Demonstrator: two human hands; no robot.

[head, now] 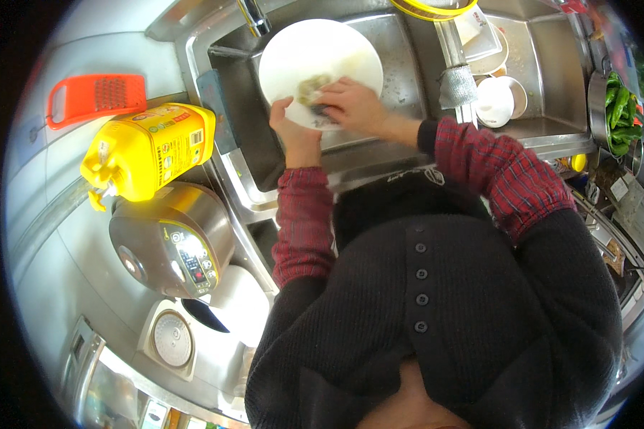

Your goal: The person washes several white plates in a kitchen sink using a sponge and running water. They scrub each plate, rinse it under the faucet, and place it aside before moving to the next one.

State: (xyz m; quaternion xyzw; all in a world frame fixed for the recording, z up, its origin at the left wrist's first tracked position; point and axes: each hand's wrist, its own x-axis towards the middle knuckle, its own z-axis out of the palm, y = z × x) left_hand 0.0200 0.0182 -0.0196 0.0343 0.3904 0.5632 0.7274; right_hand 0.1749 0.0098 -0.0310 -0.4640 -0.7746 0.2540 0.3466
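Over the left basin of a steel sink (408, 69), a large round white plate (311, 45) is held tilted. My left hand (299, 131) grips its near left rim, thumb over the edge, fingers hidden underneath. Pressed to the plate's inner face is my right hand (357, 107), its fingers on a crumpled, pale greenish scrubbing cloth or pad (312, 88), too blurred to name exactly. A dark patch shows below those fingers; I cannot tell whether it is a printed pattern or part of the cloth. The faucet (255, 19) points down just left of the plate's far edge.
Stacked white dishes (495, 102) sit in the right basin. A grey cloth (458, 87) hangs over the divider, beneath a yellow-rimmed strainer (434, 8). On the left are a red grater (96, 99), a yellow jug (155, 150) and a rice cooker (174, 241). Green peppers (621, 115) fill a pan far right.
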